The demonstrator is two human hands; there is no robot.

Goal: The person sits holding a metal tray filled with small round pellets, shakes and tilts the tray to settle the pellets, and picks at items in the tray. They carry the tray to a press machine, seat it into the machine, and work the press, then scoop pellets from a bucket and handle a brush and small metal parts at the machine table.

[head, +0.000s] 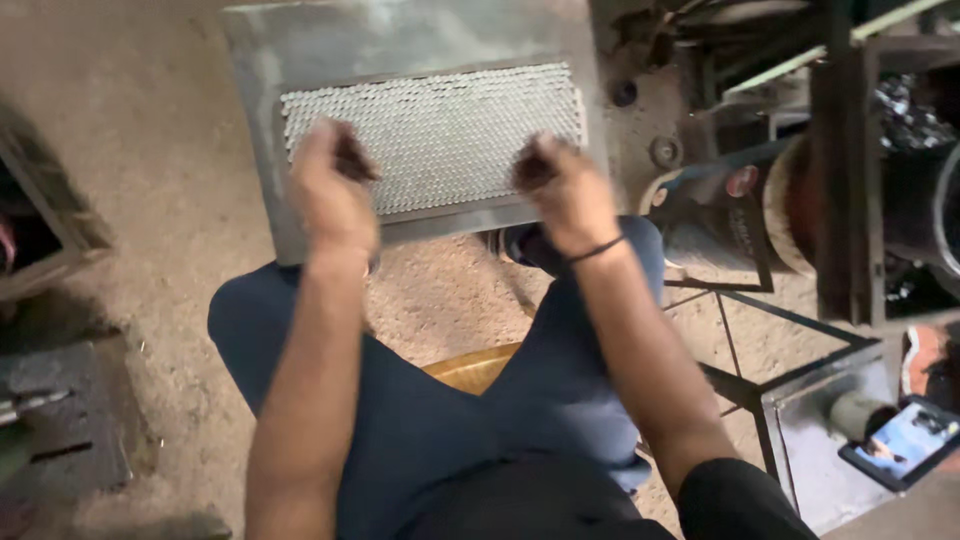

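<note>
We hold the left hand (332,190) and right hand (562,185) closed in fists, gripping nothing visible, above the pin-filled metal tray (432,135) lying flat on the floor (150,200). Lowering needs level, even contact.

I see my left hand (333,190) and right hand (563,188) curled at the near edge of a metal tray (300,50) packed with rows of small round pieces (440,125). The tray lies on the dusty floor (150,200) before my knees, and a phone (900,442) glows at the lower right.
</note>
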